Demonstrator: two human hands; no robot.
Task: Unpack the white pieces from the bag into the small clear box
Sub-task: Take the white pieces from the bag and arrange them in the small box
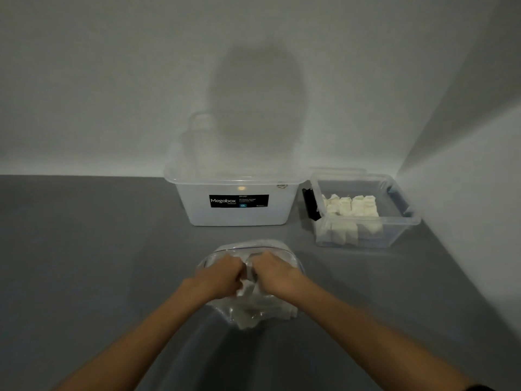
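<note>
A clear plastic bag [255,313] lies on the grey surface in front of me, with white pieces [248,289] showing through it. My left hand [222,275] and my right hand [275,273] sit side by side at the bag's mouth, fingers curled down into the plastic, each gripping the bag. The fingertips are hidden inside the folds. To the right, near the wall corner, stands the small clear box [406,220], holding several white pieces [351,207] in rows.
A large clear Megabox bin [234,210] stands behind the bag against the back wall. A black object [309,203] is wedged between the bin and the small box. A wall runs close along the right side.
</note>
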